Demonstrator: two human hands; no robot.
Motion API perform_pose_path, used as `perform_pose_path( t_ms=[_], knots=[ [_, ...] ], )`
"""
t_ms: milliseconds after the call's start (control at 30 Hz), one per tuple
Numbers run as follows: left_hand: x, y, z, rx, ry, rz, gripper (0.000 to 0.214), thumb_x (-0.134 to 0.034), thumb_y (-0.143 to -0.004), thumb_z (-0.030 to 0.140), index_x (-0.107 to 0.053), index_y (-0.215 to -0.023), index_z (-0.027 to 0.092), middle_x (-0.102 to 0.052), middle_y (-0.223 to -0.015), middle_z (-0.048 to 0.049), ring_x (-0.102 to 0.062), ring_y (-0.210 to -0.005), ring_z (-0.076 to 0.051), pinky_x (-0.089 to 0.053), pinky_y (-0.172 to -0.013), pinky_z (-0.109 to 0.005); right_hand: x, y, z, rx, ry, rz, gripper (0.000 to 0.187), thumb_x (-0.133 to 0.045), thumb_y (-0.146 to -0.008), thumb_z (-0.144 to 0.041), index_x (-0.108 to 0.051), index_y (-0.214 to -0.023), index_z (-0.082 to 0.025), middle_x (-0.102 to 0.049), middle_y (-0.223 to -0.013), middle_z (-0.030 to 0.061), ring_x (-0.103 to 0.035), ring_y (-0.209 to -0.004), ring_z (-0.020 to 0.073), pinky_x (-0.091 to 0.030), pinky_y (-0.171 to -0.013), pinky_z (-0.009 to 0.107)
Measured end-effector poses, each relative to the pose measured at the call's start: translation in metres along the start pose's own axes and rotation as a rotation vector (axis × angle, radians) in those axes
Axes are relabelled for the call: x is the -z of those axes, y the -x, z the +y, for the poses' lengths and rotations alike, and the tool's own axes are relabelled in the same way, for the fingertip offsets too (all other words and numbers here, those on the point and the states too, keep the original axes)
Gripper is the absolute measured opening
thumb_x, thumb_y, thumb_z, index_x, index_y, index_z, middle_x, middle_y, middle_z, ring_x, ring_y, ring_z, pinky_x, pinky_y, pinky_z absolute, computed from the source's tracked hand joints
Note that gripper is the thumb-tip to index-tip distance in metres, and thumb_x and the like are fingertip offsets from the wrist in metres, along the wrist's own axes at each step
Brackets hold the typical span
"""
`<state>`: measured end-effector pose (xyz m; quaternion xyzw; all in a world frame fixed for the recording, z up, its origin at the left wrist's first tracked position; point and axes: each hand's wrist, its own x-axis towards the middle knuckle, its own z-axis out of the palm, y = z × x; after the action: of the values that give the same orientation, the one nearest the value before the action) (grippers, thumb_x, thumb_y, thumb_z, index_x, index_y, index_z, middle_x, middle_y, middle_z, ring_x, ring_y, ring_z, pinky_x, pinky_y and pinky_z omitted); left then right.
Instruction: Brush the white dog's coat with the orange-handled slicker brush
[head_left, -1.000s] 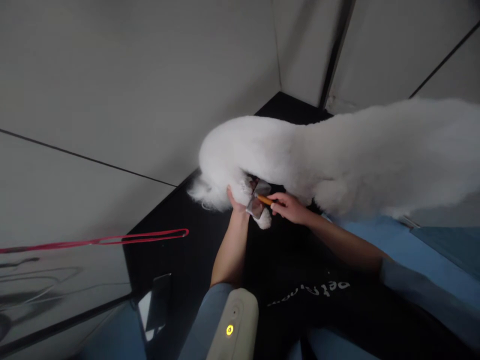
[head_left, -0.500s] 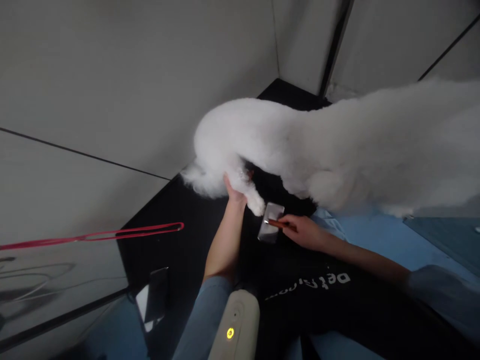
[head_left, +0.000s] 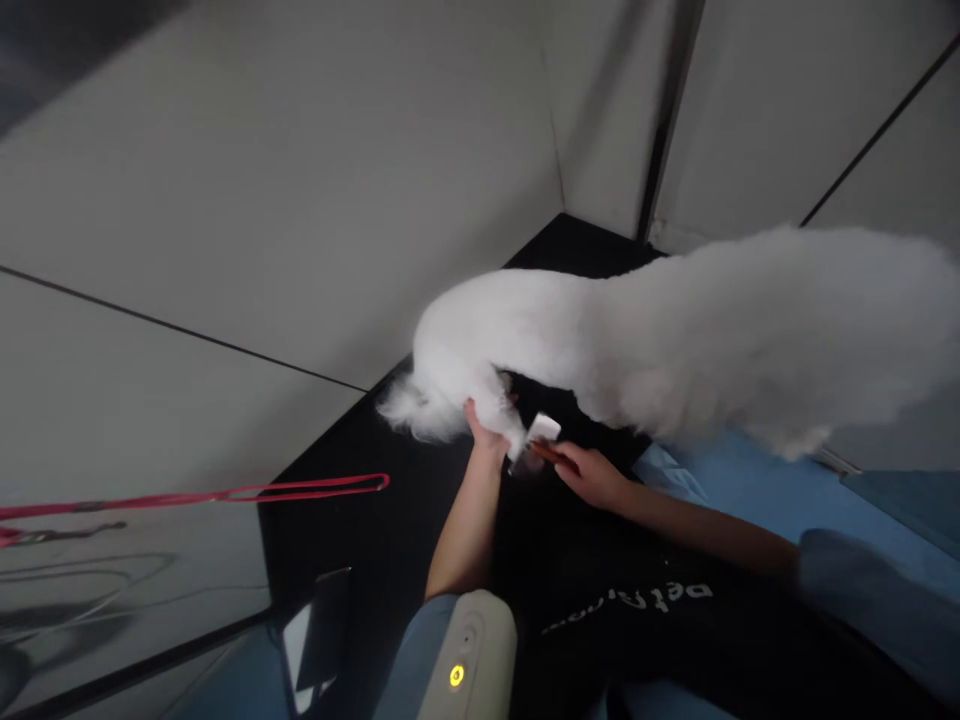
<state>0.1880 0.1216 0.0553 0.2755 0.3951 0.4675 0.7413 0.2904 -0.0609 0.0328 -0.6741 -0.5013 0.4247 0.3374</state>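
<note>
A white fluffy dog [head_left: 517, 315] stands on the black table [head_left: 405, 540], its tail [head_left: 420, 412] at the left and its front end at the right. My left hand [head_left: 486, 432] is wrapped round a hind leg [head_left: 495, 398], with the fingers partly hidden behind the fur. In my right hand [head_left: 598, 478] is a slicker brush [head_left: 546, 430], gripped by its reddish-brown handle. The brush's pale rectangular head is right beside the paw and seems to touch the fur there; blur hides the exact contact.
A red leash loop [head_left: 315, 490] hangs in from the left. At the table's lower left lies a dark flat object [head_left: 324, 630] over something white. A pale device with a yellow light [head_left: 472, 655] juts up at the bottom. Grey walls [head_left: 300, 180] border the far side.
The brush has come in closer to the paw and its head has tilted. My left hand keeps its hold on the leg. The whole view has shifted, so the dog appears lower.
</note>
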Motion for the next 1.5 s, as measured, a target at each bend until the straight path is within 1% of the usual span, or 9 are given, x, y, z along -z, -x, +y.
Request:
perform_pose_path(
  t_ms=[100, 367, 467, 700, 867, 933, 1133, 1300, 1500],
  knots=[
    [-0.008, -0.002, 0.003, -0.016, 0.018, -0.02, 0.059, -0.035, -0.09, 0.071, -0.055, -0.062, 0.023, -0.048, -0.047, 0.0006, -0.048, -0.045, -0.016, -0.047, -0.057, -0.032, 0.005, 0.018, 0.003, -0.026, 0.062, -0.162, 0.032, -0.053, -0.089, -0.02, -0.071, -0.115, -0.023, -0.077, -0.094, 0.0063, -0.07, -0.078, 0.0226, -0.053, -0.076, 0.036],
    [-0.03, -0.006, 0.017, 0.059, 0.003, -0.114, 0.075, -0.012, -0.094, 0.074, -0.051, -0.058, 0.021, -0.036, -0.043, 0.0012, -0.032, -0.043, -0.014, -0.041, -0.054, -0.032, 0.059, -0.038, -0.019, 0.221, 0.174, 0.164, 0.026, -0.053, -0.093, -0.019, -0.07, -0.112, -0.019, -0.071, -0.108, 0.0103, -0.063, -0.101, 0.0235, -0.047, -0.095, 0.039],
    [-0.026, -0.005, 0.023, 0.054, -0.024, -0.169, 0.076, -0.013, -0.091, 0.078, -0.046, -0.051, 0.023, -0.028, -0.039, 0.0021, -0.031, -0.043, -0.014, -0.041, -0.054, -0.033, 0.065, -0.048, -0.022, 0.372, 0.206, 0.057, 0.021, -0.061, -0.089, -0.021, -0.074, -0.105, -0.021, -0.07, -0.093, 0.0078, -0.062, -0.093, 0.0225, -0.047, -0.093, 0.038],
    [-0.027, -0.003, 0.028, 0.09, -0.011, -0.25, 0.077, -0.013, -0.087, 0.083, -0.043, -0.048, 0.024, -0.024, -0.035, 0.002, -0.032, -0.042, -0.014, -0.043, -0.053, -0.032, 0.06, -0.036, -0.02, 0.344, 0.263, 0.052, 0.024, -0.062, -0.09, -0.024, -0.075, -0.109, -0.025, -0.071, -0.093, 0.007, -0.061, -0.091, 0.0213, -0.047, -0.088, 0.035],
    [-0.033, -0.004, 0.025, 0.047, 0.027, -0.258, 0.076, -0.019, -0.085, 0.085, -0.048, -0.049, 0.025, -0.023, -0.035, 0.0034, -0.029, -0.04, -0.014, -0.044, -0.052, -0.033, 0.06, -0.028, -0.023, 0.065, 0.174, 0.157, 0.028, -0.052, -0.094, -0.02, -0.074, -0.111, -0.022, -0.074, -0.104, 0.008, -0.065, -0.096, 0.0224, -0.049, -0.091, 0.036],
    [-0.034, -0.005, 0.023, 0.027, 0.016, -0.268, 0.077, -0.021, -0.082, 0.088, -0.047, -0.047, 0.025, -0.023, -0.035, 0.0032, -0.031, -0.04, -0.014, -0.044, -0.052, -0.033, 0.051, -0.02, -0.024, 0.076, 0.13, 0.177, 0.03, -0.053, -0.094, -0.021, -0.073, -0.116, -0.019, -0.074, -0.112, 0.0097, -0.066, -0.101, 0.0237, -0.048, -0.093, 0.036],
    [-0.026, -0.007, 0.013, 0.024, -0.026, -0.246, 0.072, -0.028, -0.083, 0.086, -0.049, -0.052, 0.025, -0.03, -0.038, 0.0025, -0.031, -0.041, -0.015, -0.043, -0.055, -0.035, 0.015, 0.017, -0.019, 0.006, 0.097, -0.169, 0.021, -0.058, -0.089, -0.027, -0.078, -0.091, -0.021, -0.075, -0.075, 0.0019, -0.066, -0.065, 0.0164, -0.045, -0.061, 0.026],
    [-0.015, -0.002, 0.008, -0.007, -0.036, -0.187, 0.068, -0.036, -0.082, 0.085, -0.055, -0.058, 0.024, -0.036, -0.043, 0.0021, -0.032, -0.04, -0.013, -0.044, -0.058, -0.036, 0.001, 0.007, -0.023, 0.052, -0.003, -0.045, 0.019, -0.056, -0.09, -0.026, -0.073, -0.095, -0.019, -0.076, -0.086, 0.0047, -0.068, -0.076, 0.0179, -0.047, -0.068, 0.028],
    [-0.004, -0.004, 0.006, 0.031, -0.085, -0.122, 0.068, -0.032, -0.086, 0.081, -0.056, -0.058, 0.023, -0.035, -0.039, 0.0015, -0.037, -0.039, -0.015, -0.046, -0.054, -0.036, -0.006, 0.023, -0.02, -0.037, -0.158, -0.282, 0.01, -0.06, -0.086, -0.029, -0.063, -0.092, -0.023, -0.072, -0.076, 0.0036, -0.067, -0.068, 0.0206, -0.051, -0.06, 0.031]
  ],
)
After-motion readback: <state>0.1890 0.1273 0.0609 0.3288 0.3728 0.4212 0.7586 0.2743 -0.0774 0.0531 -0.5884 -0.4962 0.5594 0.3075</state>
